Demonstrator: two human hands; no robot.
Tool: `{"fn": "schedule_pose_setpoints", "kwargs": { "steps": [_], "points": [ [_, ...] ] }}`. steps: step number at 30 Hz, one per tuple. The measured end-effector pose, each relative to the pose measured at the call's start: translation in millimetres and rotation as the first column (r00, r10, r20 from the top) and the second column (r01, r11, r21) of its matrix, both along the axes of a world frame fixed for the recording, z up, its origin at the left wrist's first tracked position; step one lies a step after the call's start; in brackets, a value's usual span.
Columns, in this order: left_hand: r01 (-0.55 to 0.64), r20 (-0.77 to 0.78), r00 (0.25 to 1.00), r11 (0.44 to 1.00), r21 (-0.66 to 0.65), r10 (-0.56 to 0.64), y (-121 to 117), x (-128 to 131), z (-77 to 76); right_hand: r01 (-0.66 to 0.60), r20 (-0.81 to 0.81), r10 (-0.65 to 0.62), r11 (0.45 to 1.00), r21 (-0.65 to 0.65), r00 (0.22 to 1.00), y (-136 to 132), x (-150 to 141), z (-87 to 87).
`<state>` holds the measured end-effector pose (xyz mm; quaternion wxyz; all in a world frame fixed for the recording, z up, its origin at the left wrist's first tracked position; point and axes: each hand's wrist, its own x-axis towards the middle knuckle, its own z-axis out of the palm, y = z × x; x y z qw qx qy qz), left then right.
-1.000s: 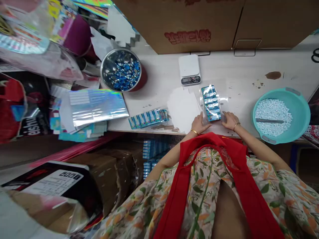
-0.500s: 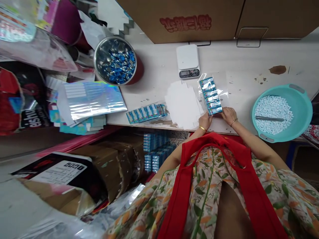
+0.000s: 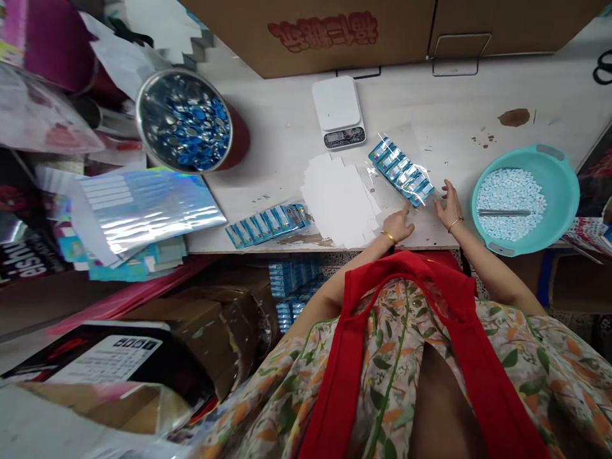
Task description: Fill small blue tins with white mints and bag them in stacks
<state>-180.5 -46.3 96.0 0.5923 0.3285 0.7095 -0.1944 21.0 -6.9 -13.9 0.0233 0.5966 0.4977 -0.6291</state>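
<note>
A clear plastic bag with a row of small blue packs [image 3: 400,171] lies slanted on the table in front of me. My left hand [image 3: 398,224] is just below its near end, index finger stretched toward the bag; I cannot tell whether the fingertip touches it. To the right of that end, my right hand [image 3: 448,203] has its fingers spread, with nothing in them. Left of my hands lies a loose stack of white paper cards [image 3: 340,201]. Beyond the cards is a second row of blue packs [image 3: 268,225].
A white digital scale [image 3: 337,111] stands behind the cards. At right, a turquoise basin [image 3: 559,191] holds small white pieces and a metal strip. A steel pot [image 3: 229,137] of blue wrapped pieces stands left. A large cardboard box [image 3: 335,38] lines the back.
Both hands have let go of the bag's near end and opened. The bag now lies turned, its near end further right. The camera view has shifted somewhat.
</note>
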Motion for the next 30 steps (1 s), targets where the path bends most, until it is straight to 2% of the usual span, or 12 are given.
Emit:
{"fn": "schedule_pose_setpoints", "kwargs": {
  "steps": [1,3,5,7,8,10,13,17,21,26,28,30],
  "points": [
    [-0.098,-0.009,0.995,0.994,0.056,0.099,1,-17,0.4,0.159,0.026,-0.158,0.985,-0.065,0.987,-6,0,6.9],
    [-0.264,-0.082,0.951,0.923,0.279,0.297,11,-59,-6.5,0.417,0.098,-0.405,0.878,-0.234,0.909,-15,-4,23.7],
    [-0.291,-0.149,0.893,0.797,0.530,0.425,29,-102,-26.5,0.564,0.158,-0.549,0.736,-0.374,0.821,-18,-15,40.0],
    [-0.289,-0.132,0.875,0.722,0.629,0.465,52,-137,-57.3,0.634,0.193,-0.620,0.645,-0.427,0.761,-16,-32,51.1],
    [-0.312,-0.104,0.877,0.719,0.621,0.470,64,-150,-74.1,0.654,0.205,-0.637,0.625,-0.427,0.743,-14,-41,54.2],
    [-0.365,-0.044,0.891,0.771,0.522,0.452,86,-164,-104.3,0.692,0.232,-0.665,0.598,-0.404,0.710,-10,-57,56.6],
    [-0.385,0.008,0.911,0.845,0.370,0.412,105,-167,-127.4,0.805,0.290,-0.757,0.502,-0.317,0.586,-5,-73,57.3],
    [-0.456,0.073,0.885,0.824,0.336,0.460,106,-168,-116.0,0.907,0.275,-0.875,0.334,-0.255,0.399,2,-74,64.6],
    [-0.621,0.128,0.784,0.759,0.197,0.608,100,-167,-97.5,0.923,0.286,-0.891,0.281,-0.262,0.352,15,-70,71.7],
    [-0.702,0.099,0.706,0.674,0.232,0.701,111,-149,-87.8,0.918,0.343,-0.859,0.304,-0.255,0.380,38,-67,77.0],
    [-0.741,0.141,0.664,0.621,0.256,0.734,115,-144,-72.1,0.916,0.346,-0.851,0.335,-0.220,0.394,51,-64,86.4],
    [-0.796,0.226,0.600,0.544,0.266,0.768,113,-148,-43.2,0.905,0.283,-0.862,0.382,-0.187,0.421,69,-61,101.6]
  ]
}}
